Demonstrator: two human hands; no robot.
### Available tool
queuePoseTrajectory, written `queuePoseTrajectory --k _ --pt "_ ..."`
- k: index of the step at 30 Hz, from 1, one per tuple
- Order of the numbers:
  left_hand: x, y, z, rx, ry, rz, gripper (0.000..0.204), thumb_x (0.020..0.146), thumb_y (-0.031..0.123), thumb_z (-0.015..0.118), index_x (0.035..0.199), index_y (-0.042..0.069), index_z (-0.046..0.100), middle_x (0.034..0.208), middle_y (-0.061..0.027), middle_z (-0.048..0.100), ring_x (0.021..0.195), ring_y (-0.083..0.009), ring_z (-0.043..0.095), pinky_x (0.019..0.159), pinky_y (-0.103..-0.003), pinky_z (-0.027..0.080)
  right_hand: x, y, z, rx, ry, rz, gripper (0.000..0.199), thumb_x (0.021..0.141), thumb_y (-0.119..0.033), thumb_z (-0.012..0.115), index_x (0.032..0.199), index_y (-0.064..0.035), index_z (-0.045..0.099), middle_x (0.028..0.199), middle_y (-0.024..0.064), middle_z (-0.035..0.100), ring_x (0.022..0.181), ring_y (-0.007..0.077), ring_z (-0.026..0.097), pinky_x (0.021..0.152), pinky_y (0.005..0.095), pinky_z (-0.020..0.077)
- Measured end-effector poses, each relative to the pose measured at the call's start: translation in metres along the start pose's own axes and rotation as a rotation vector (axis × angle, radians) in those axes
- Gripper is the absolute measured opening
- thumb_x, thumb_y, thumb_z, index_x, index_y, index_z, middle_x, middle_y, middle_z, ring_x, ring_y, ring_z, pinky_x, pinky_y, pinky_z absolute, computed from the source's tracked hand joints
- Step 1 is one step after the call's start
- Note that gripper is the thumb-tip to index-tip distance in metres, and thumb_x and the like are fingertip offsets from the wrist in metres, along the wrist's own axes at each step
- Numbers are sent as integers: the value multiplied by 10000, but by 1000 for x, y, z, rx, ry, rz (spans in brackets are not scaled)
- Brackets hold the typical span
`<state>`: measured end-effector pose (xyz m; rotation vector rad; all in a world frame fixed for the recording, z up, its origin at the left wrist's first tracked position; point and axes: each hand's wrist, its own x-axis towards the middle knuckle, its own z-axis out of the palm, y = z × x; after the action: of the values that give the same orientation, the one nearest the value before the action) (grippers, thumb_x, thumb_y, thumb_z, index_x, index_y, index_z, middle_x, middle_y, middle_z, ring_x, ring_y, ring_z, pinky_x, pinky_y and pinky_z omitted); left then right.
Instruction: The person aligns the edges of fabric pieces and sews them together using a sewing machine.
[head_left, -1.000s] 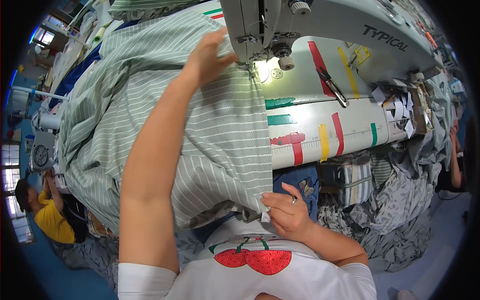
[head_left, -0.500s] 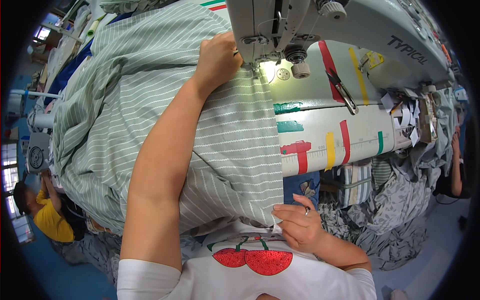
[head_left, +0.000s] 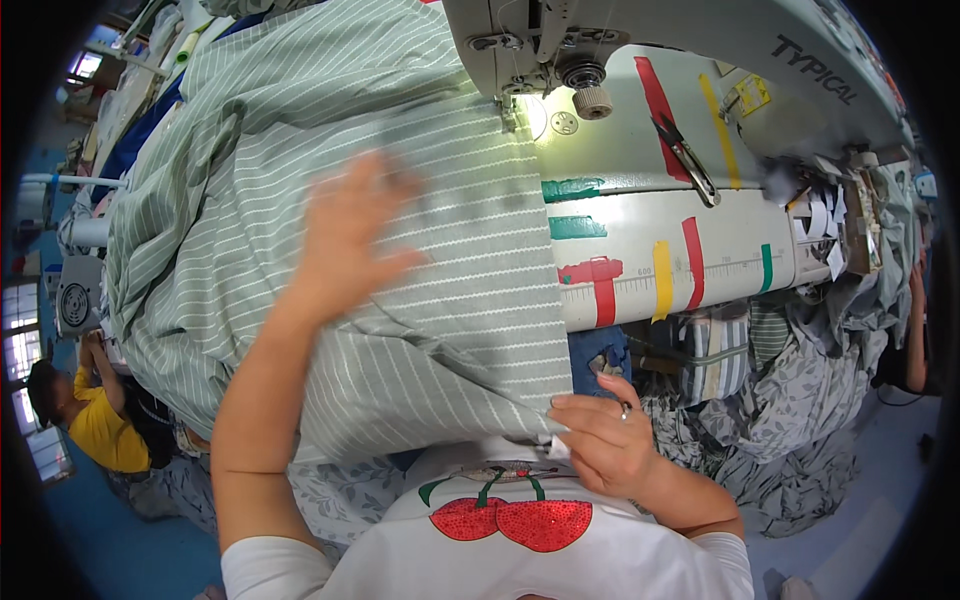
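Sage-green fabric with white stripes spreads over the sewing machine bed, its straight right edge running up to the lit presser foot. My left hand is over the middle of the fabric, blurred by motion, with its thumb and fingers apart and nothing in them; whether it touches the cloth I cannot tell. Low on the right, my right hand pinches the near corner of the fabric between thumb and fingers. A small white tag or scrap shows beside its fingertips.
Thread snips lie on the machine bed among coloured tape strips. Paper scraps sit at its right end. Leaf-print cloth is heaped at right. A person in yellow is at far left; another person's arm shows at far right.
My left hand has let go of the fabric beside the presser foot and moved down and left, its fingers spreading. My right hand keeps the corner. The machine appears slightly higher in view.
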<state>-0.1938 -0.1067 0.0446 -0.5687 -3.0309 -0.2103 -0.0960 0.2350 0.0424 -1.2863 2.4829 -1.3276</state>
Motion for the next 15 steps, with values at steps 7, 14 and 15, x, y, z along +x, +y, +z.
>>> queuePoseTrajectory --k 7,14,15 --pt "-145 -173 -25 164 161 -724 544 888 303 570 1379 112 431 1437 -195 383 1319 -356 373 1066 -446 310 1 0 18 17 41 -44 155 616 9 620 760 -47 616 995 97 664 1008 255 645 1016 480 318" --pt "16 41 -63 -502 58 -117 424 825 87 620 1239 56 534 1279 -137 538 1187 -314 507 1024 -404 374 0 -3 12 -80 34 -14 165 608 14 615 764 -41 609 989 101 664 1008 258 645 1015 486 317" --pt "29 59 -51 -390 50 56 439 809 92 627 1237 65 535 1295 -121 528 1206 -296 490 1038 -415 353 1 -3 13 -75 34 -12 166 605 14 614 762 -40 607 986 101 664 1007 259 645 1014 487 318"
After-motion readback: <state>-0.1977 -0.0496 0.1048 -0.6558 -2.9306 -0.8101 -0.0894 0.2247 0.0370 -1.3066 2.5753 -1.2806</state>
